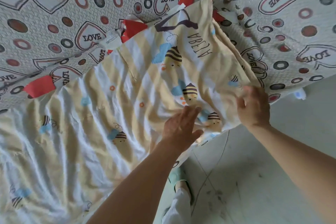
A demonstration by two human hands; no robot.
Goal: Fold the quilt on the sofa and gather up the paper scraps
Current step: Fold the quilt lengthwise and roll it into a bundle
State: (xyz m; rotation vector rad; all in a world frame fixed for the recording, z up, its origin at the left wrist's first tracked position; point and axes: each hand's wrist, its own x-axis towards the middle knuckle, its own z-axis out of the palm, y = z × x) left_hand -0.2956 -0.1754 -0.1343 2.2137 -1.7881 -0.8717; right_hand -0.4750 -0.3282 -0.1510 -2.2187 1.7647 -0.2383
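**Two hands over a bee-print quilt on the sofa**

Two hands reach over the near right corner of the quilt (101,114), which lies spread and rumpled across the sofa (54,14). The left hand (181,125) hovers flat above the fabric with its fingers straight and together, holding nothing. The right hand (253,108) is at the quilt's right edge, fingers blurred and loosely spread; whether it grips the hem cannot be told. The sofa wears a white cover printed with "LOVE" hearts and red and grey rings. Below it is a pale tiled floor (254,178), where a green slipper (179,176) shows by the sofa's edge. The quilt is striped cream and white, dotted with cartoon bees with blue wings. Several red paper scraps (40,86) lie along its far edge, and white paper scraps (111,39) lie there among the red.
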